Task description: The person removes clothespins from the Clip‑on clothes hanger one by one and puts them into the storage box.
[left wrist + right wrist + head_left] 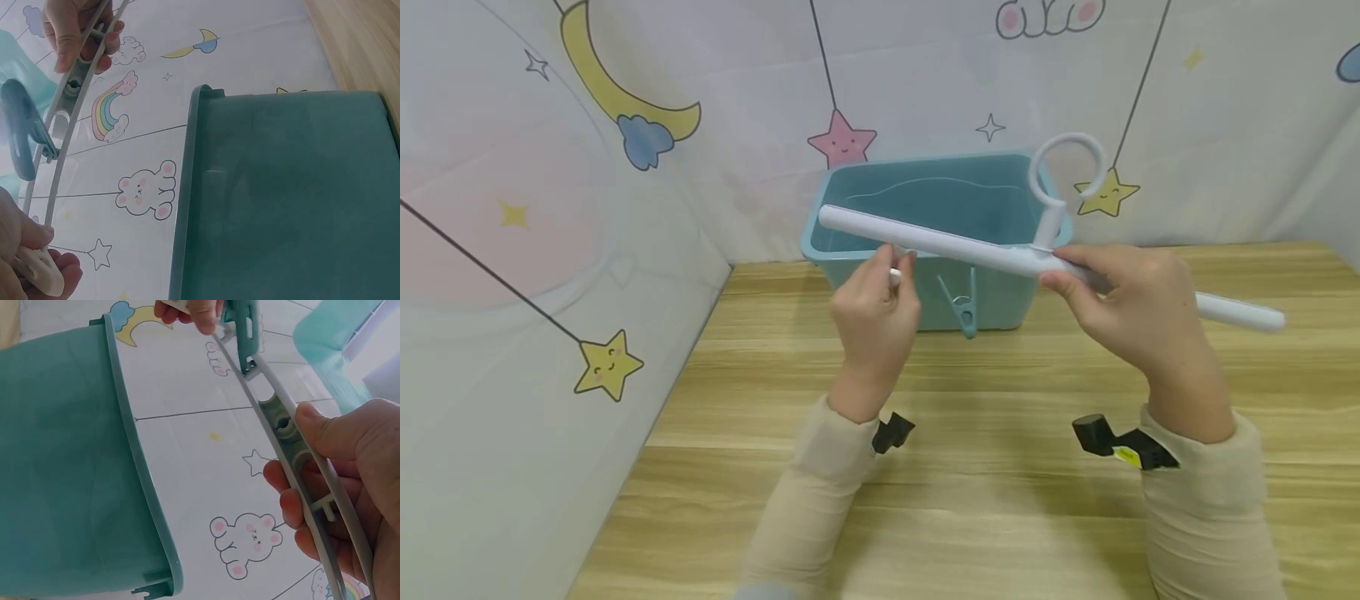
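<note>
Right hand (pixel 1138 304) wraps the white hanger bar (pixel 955 248) near its loop hook (pixel 1066 171), holding it level above the front rim of the teal bin (pixel 925 208). Left hand (pixel 876 312) pinches a small white clip (pixel 895 277) just under the bar. One teal peg (pixel 964 307) hangs below the bar, in front of the bin. Judgement: clips being worked along the bar; the next move needs the bar held steady and a firm pinch.

A pale wooden bench (pixel 1000 500) with planked grain fills the foreground. Behind and to the left hang soft white cloth backdrops (pixel 512 333) printed with a yellow moon (pixel 617 92), stars, a rainbow (pixel 109 115) and bunnies (pixel 147 190), evenly lit.
</note>
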Action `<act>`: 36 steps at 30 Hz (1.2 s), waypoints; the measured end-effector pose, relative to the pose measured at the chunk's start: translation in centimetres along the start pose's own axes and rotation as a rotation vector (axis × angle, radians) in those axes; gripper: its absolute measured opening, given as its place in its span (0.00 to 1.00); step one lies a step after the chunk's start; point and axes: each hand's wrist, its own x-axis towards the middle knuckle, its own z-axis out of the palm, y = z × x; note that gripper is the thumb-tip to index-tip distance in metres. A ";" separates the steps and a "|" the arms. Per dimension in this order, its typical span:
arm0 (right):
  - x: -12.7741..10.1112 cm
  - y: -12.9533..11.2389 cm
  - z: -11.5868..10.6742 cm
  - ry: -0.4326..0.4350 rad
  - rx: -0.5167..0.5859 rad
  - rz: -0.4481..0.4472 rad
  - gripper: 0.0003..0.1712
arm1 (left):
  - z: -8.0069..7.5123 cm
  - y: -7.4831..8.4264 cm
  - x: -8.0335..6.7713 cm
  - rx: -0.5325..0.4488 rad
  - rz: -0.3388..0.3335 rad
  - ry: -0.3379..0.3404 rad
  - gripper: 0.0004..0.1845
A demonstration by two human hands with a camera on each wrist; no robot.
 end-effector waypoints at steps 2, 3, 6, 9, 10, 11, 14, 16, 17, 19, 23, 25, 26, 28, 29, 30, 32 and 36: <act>0.0 0.0 0.0 0.002 0.005 0.003 0.38 | 0.1 0.1 0.2 -0.002 0.001 0.006 0.07; 0.0 0.0 0.0 0.013 0.011 0.006 0.39 | 0.1 0.1 0.2 -0.010 -0.001 0.008 0.07; 0.1 0.0 -0.1 0.021 0.017 0.008 0.39 | 0.0 0.2 0.3 -0.045 -0.015 0.001 0.08; 0.1 0.0 -0.1 0.013 0.007 0.009 0.39 | 0.0 0.1 0.3 -0.085 -0.042 -0.016 0.08; 0.1 0.0 -0.2 0.009 0.004 0.011 0.39 | 0.0 0.0 0.3 -0.098 -0.050 -0.021 0.07; 0.1 0.1 -0.2 0.010 0.002 0.016 0.39 | 0.0 0.0 0.3 -0.112 -0.059 -0.026 0.07; 0.0 0.2 -0.3 0.034 0.020 0.044 0.40 | 0.0 -0.1 0.4 -0.151 -0.082 -0.038 0.06; 0.0 0.2 -0.3 0.062 0.044 0.060 0.39 | -0.1 -0.2 0.5 -0.173 -0.092 -0.045 0.07; 0.0 0.2 -0.3 0.077 0.058 0.066 0.39 | -0.1 -0.2 0.6 -0.182 -0.098 -0.048 0.07; 0.0 0.3 -0.3 0.101 0.080 0.070 0.38 | -0.2 -0.3 0.6 -0.197 -0.105 -0.054 0.07; 0.0 0.5 -0.4 0.106 0.089 0.067 0.38 | -0.3 -0.6 0.7 -0.216 -0.116 -0.062 0.07; 0.1 0.5 -0.4 0.105 0.089 0.070 0.38 | -0.4 -0.7 0.8 -0.222 -0.116 -0.064 0.07; 0.1 0.5 -0.5 0.104 0.087 0.071 0.38 | -0.5 -0.8 0.9 -0.223 -0.115 -0.066 0.07; 0.1 0.6 -0.5 0.103 0.084 0.075 0.38 | -0.6 -1.0 1.0 -0.226 -0.111 -0.068 0.07; 0.1 0.6 -0.6 0.103 0.083 0.078 0.38 | -0.6 -1.0 1.0 -0.227 -0.108 -0.067 0.07; 0.1 0.7 -0.6 0.105 0.082 0.081 0.38 | -0.7 -1.1 1.0 -0.229 -0.107 -0.068 0.07; 0.1 0.8 -0.7 0.109 0.086 0.088 0.38 | -0.8 -1.2 1.2 -0.231 -0.105 -0.070 0.06; 0.1 0.8 -0.9 0.120 0.111 0.111 0.40 | -0.9 -1.5 1.6 -0.251 -0.128 -0.088 0.06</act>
